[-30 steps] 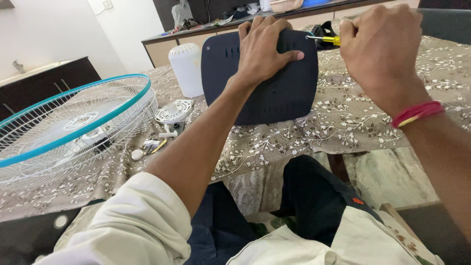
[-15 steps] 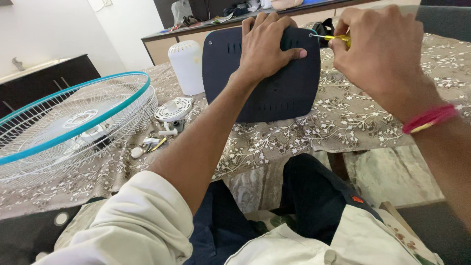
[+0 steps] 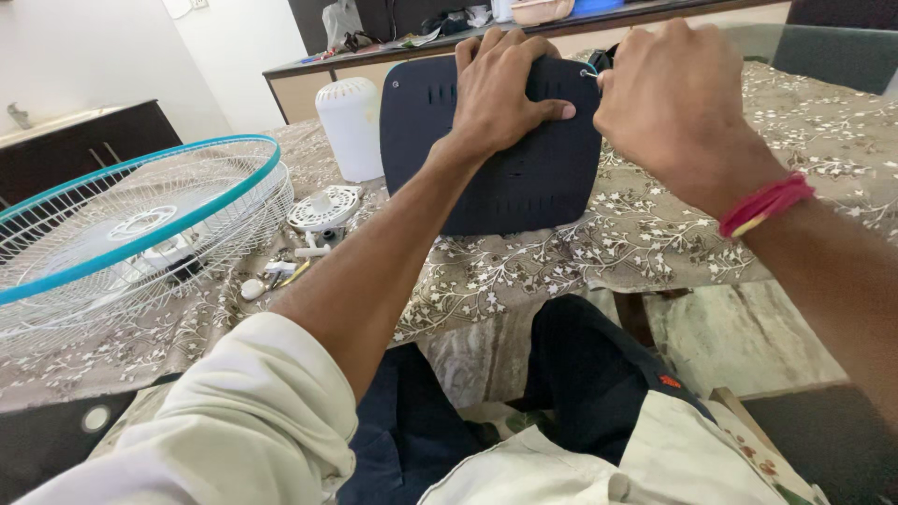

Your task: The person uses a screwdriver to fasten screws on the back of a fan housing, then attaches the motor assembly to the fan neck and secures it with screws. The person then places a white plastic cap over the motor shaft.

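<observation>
Dark blue plastic, a rounded slotted panel, stands tilted on its lower edge on the bench, which is covered by a floral cloth. The left hand lies spread over the panel's upper middle, fingers hooked over the top rim, thumb pressed flat toward the right side: an open, bracing grip. The right hand is a closed fist just beside the upper right corner, where a small screw sits. From the fist's placement it looks to be wrapped round a tool, but the hand hides it, so I cannot tell what it holds.

Left of the panel a white vented cylinder stands upright. Nearer the bench edge lie a white round vented disc and a scatter of small loose parts. A white wire fan guard with a teal rim lies beside them, reaching over the bench edge.

Judging by the pose, the panel balances on one edge with only the left hand holding it; a hard sideways push at the corner could make it skid on the cloth or tip. A tip slipping off the screw could scratch the plastic or strike the nearby thumb. The small parts lie near the edge and could roll off if the cloth is jolted.
</observation>
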